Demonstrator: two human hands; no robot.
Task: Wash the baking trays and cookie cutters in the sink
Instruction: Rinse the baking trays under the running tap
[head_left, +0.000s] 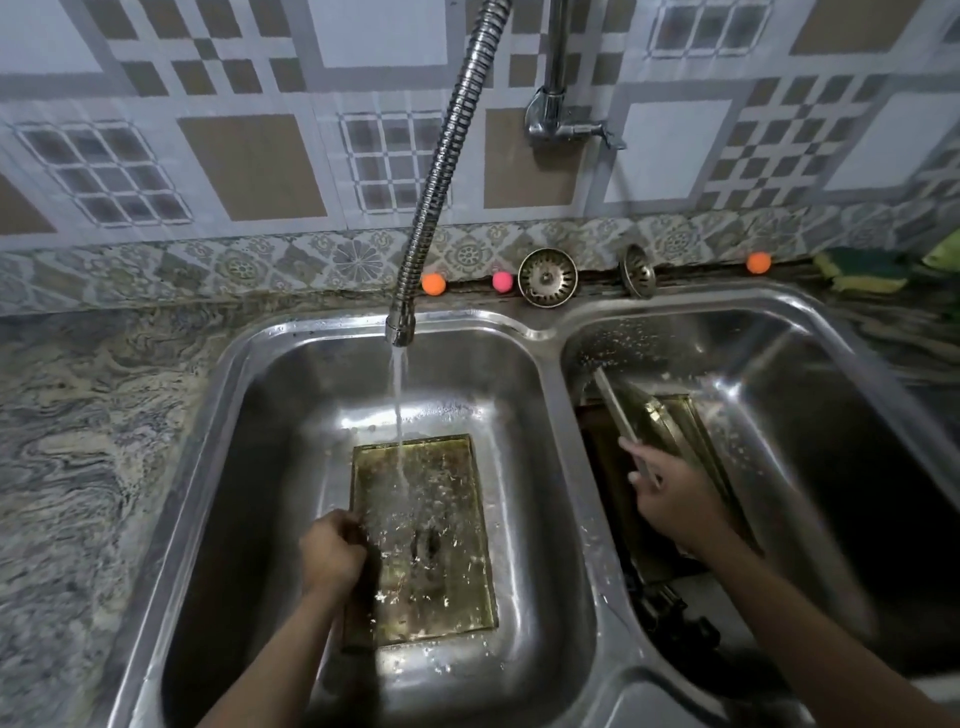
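While left hand grips tray edge, right hand pinches tilted tray.

Left hand grips tray under running water; right hand apparently pinches second tray.

Left basin: the brass-coloured rectangular baking tray fills the middle of the floor; bare steel stays along the left wall and near edge.
Above left basin: the ribbed chrome flexible faucet hose and its water stream drop at the far edge.
Right basin: a tilted grey tray and other trays crowd the left wall; the right side stays free.
Far rim: two round steel strainers stand propped.
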